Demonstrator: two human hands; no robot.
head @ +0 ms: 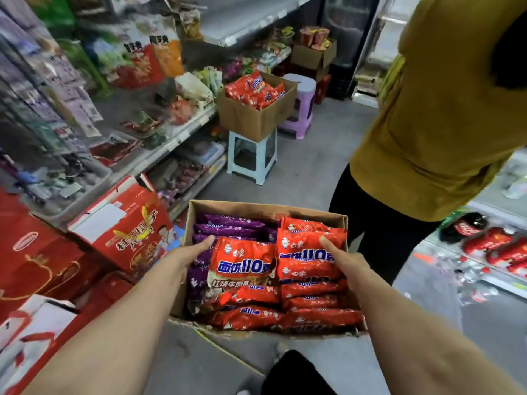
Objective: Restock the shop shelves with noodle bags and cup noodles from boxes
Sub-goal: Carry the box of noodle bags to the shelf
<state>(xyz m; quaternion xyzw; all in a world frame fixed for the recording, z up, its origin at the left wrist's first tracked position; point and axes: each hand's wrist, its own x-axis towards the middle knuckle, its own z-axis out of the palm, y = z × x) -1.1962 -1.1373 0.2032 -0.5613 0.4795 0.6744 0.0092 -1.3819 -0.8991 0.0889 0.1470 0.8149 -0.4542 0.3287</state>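
An open cardboard box (268,208) on the floor in front of me holds several red noodle bags (310,302) and purple noodle bags (228,223). My left hand (189,253) grips the left edge of a red bag (242,259) lying on top. My right hand (346,265) holds a second red bag (306,246) on the right stack, thumb on top. A second box of red bags (258,109) stands on a pale stool further down the aisle. Cup noodles (315,37) sit in a far box.
Stocked shelves (159,146) run along the left, with red gift cartons (125,226) stacked at their foot. A person in a mustard shirt (445,115) stands close on the right. A purple stool (301,106) stands behind the second box. Cola bottles (490,243) lie low on the right.
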